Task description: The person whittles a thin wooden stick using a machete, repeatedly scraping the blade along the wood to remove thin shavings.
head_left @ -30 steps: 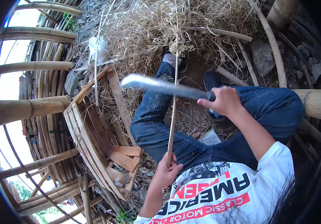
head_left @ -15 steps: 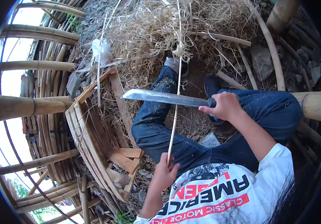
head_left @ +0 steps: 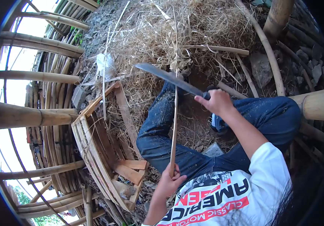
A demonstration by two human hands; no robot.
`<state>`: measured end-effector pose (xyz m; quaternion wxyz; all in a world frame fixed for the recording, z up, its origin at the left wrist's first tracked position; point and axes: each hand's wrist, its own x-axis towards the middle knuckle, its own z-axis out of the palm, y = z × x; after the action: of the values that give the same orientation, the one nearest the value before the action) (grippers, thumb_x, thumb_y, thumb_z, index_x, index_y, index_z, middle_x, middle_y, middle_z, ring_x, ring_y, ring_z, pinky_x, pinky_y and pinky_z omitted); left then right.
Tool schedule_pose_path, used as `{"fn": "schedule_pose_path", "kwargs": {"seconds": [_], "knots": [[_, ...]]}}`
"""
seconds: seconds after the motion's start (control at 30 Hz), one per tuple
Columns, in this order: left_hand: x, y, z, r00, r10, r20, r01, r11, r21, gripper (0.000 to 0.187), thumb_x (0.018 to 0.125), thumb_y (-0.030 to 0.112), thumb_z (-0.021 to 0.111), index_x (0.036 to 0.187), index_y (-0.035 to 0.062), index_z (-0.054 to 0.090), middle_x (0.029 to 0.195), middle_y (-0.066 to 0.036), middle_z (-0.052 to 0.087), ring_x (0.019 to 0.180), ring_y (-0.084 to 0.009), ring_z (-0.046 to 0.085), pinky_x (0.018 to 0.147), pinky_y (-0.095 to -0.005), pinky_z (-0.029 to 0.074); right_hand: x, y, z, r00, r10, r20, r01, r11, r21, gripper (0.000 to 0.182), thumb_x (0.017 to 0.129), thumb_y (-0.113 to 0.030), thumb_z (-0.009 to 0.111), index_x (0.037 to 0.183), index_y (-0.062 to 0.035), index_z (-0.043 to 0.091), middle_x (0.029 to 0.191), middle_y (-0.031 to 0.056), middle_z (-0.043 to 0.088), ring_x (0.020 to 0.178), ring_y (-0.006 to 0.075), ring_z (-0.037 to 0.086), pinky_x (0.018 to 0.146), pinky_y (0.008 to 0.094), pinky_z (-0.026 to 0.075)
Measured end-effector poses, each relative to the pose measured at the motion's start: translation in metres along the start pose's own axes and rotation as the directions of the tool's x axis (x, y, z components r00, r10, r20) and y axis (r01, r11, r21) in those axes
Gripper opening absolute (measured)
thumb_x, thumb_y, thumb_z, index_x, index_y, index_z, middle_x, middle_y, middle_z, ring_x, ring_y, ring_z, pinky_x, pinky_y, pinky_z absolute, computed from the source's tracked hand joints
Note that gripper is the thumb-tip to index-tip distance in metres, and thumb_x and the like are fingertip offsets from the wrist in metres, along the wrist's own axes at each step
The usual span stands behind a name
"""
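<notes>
A long thin bamboo strip (head_left: 174, 128) runs from my lap up toward the pile of shavings. Its near end is in my left hand (head_left: 170, 182), whose fingers are wrapped round it. My right hand (head_left: 217, 102) grips the dark handle of a large knife (head_left: 169, 78). The blade points to the upper left and crosses the strip above my knees. From this view I cannot tell whether the edge touches the strip.
Curly bamboo shavings (head_left: 147, 41) cover the ground ahead. To the left are a wooden crate (head_left: 94, 162) and a bamboo pole fence (head_left: 37, 77). A thick bamboo post (head_left: 278, 17) and rocks (head_left: 262, 67) lie at the upper right.
The knife has moved away from me along the strip, and its blade has tilted from nearly level to slanting up leftward. My right hand has moved slightly forward and left.
</notes>
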<state>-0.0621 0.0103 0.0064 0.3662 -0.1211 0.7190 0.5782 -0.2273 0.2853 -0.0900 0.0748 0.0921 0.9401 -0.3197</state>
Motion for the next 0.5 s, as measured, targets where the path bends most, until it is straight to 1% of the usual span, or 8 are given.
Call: {"fn": "schedule_pose_path", "kwargs": {"seconds": [0.07, 0.13, 0.2, 0.27, 0.33, 0.4, 0.43, 0.5], "knots": [[0.003, -0.001, 0.005, 1.000, -0.025, 0.013, 0.026, 0.999, -0.032, 0.034, 0.080, -0.004, 0.070, 0.095, 0.0060, 0.041, 0.064, 0.008, 0.030, 0.057, -0.0022, 0.027, 0.052, -0.0196, 0.024, -0.016, -0.010, -0.003, 0.999, -0.027, 0.029, 0.028, 0.999, -0.026, 0.079, 0.073, -0.079, 0.053, 0.069, -0.0012, 0.066, 0.069, 0.0214, 0.066, 0.073, 0.0377, 0.068, 0.072, 0.0480, 0.054], [0.009, -0.003, 0.010, 0.999, -0.047, 0.006, 0.047, 0.999, 0.025, 0.034, 0.080, -0.003, 0.070, 0.095, 0.0060, 0.041, 0.063, 0.009, 0.030, 0.057, -0.0023, 0.027, 0.052, -0.0198, 0.024, -0.042, -0.018, -0.002, 0.986, -0.109, 0.127, 0.120, 0.989, -0.082, 0.084, 0.074, -0.083, 0.047, 0.074, -0.0017, 0.068, 0.076, 0.0233, 0.067, 0.078, 0.0366, 0.068, 0.068, 0.0467, 0.054], [0.010, 0.000, 0.010, 0.999, -0.038, 0.011, 0.037, 0.999, 0.037, 0.033, 0.080, -0.002, 0.070, 0.096, 0.0061, 0.042, 0.062, 0.009, 0.030, 0.057, -0.0026, 0.027, 0.051, -0.0202, 0.025, -0.057, -0.016, 0.008, 0.938, -0.264, 0.224, 0.273, 0.962, -0.008, 0.085, 0.072, -0.084, 0.046, 0.073, -0.0029, 0.068, 0.071, 0.0211, 0.066, 0.074, 0.0360, 0.068, 0.067, 0.0456, 0.054], [0.006, -0.003, 0.004, 0.997, -0.034, -0.063, 0.043, 0.989, 0.145, 0.034, 0.080, -0.002, 0.071, 0.097, 0.0065, 0.043, 0.062, 0.008, 0.030, 0.057, -0.0026, 0.029, 0.051, -0.0206, 0.026, -0.049, -0.011, 0.012, 0.922, -0.332, 0.198, 0.344, 0.939, -0.027, 0.082, 0.071, -0.084, 0.048, 0.070, -0.0040, 0.067, 0.064, 0.0183, 0.064, 0.067, 0.0355, 0.067, 0.065, 0.0456, 0.053], [-0.003, -0.006, -0.003, 0.996, -0.010, -0.089, 0.027, 0.980, 0.199, 0.034, 0.080, 0.000, 0.071, 0.098, 0.0059, 0.043, 0.062, 0.007, 0.028, 0.057, -0.0040, 0.027, 0.051, -0.0214, 0.027, -0.016, 0.006, 0.004, 0.838, -0.520, 0.167, 0.539, 0.836, -0.105, 0.076, 0.067, -0.083, 0.054, 0.065, -0.0069, 0.062, 0.062, 0.0163, 0.063, 0.064, 0.0362, 0.066, 0.064, 0.0460, 0.052], [-0.008, -0.003, -0.008, 0.992, 0.074, -0.098, -0.022, 0.893, 0.449, 0.035, 0.081, 0.004, 0.070, 0.100, 0.0048, 0.041, 0.056, 0.000, 0.040, 0.047, -0.0138, 0.042, 0.047, -0.0305, 0.036, 0.027, 0.031, -0.001, 0.827, -0.546, 0.137, 0.561, 0.817, -0.134, 0.080, 0.067, -0.085, 0.051, 0.065, -0.0060, 0.064, 0.064, 0.0153, 0.065, 0.066, 0.0330, 0.068, 0.062, 0.0423, 0.053], [-0.007, 0.004, -0.005, 0.991, 0.086, -0.106, -0.029, 0.892, 0.450, 0.035, 0.081, 0.004, 0.070, 0.100, 0.0048, 0.041, 0.056, 0.000, 0.040, 0.047, -0.0138, 0.042, 0.047, -0.0305, 0.036, 0.042, 0.037, -0.007, 0.844, -0.493, 0.211, 0.528, 0.831, -0.173, 0.080, 0.067, -0.085, 0.052, 0.066, -0.0057, 0.065, 0.067, 0.0158, 0.066, 0.069, 0.0323, 0.068, 0.063, 0.0401, 0.054], [-0.001, 0.021, 0.007, 0.952, 0.084, -0.295, 0.148, 0.718, 0.680, 0.036, 0.082, 0.011, 0.070, 0.099, 0.0037, 0.039, 0.058, -0.009, 0.047, 0.051, -0.0275, 0.053, 0.049, -0.0380, 0.041, 0.045, 0.038, -0.001, 0.857, -0.464, 0.226, 0.506, 0.842, -0.189, 0.081, 0.067, -0.085, 0.051, 0.067, -0.0055, 0.065, 0.069, 0.0163, 0.067, 0.070, 0.0327, 0.068, 0.064, 0.0406, 0.054]]}}
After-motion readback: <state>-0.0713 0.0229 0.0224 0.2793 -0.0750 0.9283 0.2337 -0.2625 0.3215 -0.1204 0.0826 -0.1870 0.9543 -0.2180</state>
